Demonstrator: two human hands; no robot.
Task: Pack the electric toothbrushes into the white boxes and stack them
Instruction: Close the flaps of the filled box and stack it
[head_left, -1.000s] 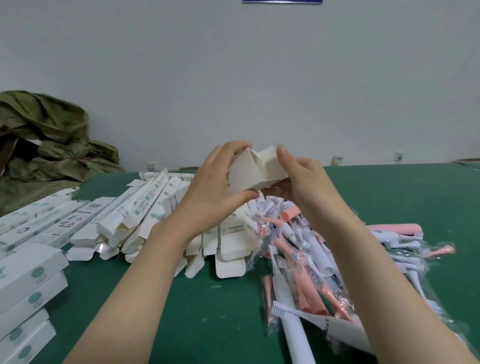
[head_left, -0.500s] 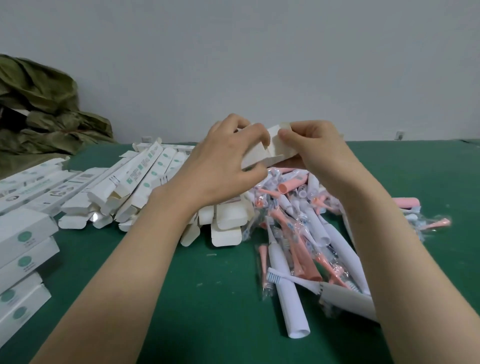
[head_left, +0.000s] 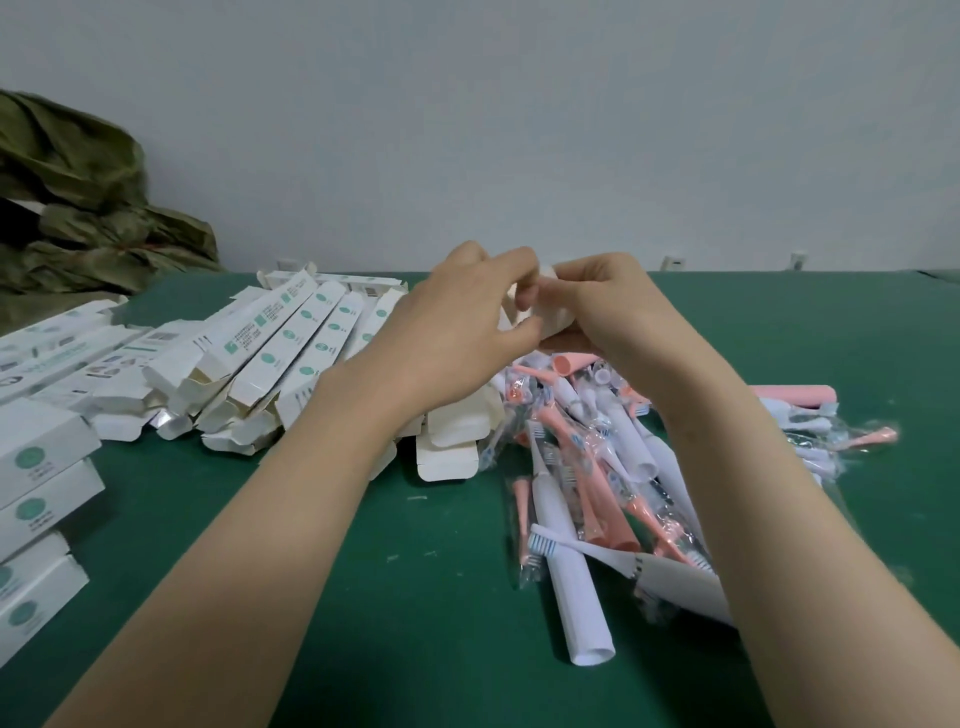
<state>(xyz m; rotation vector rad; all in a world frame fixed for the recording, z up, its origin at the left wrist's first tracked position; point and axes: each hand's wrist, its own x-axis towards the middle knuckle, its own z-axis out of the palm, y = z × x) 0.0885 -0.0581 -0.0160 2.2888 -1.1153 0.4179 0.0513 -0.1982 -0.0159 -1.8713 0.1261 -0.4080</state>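
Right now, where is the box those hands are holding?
Head view, centre: the white box is pinched between the left hand and right hand, above the toothbrush pile.

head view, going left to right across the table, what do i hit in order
stacked closed boxes → pile of open boxes → left hand → small white box that both hands pinch → right hand → pink toothbrush handle. The toothbrush heap overlaps the hands, so it is left out.

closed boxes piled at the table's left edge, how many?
4, on the table, far to near: first box, second box, third box, fourth box. The frame cuts them all off, so more may be hidden.
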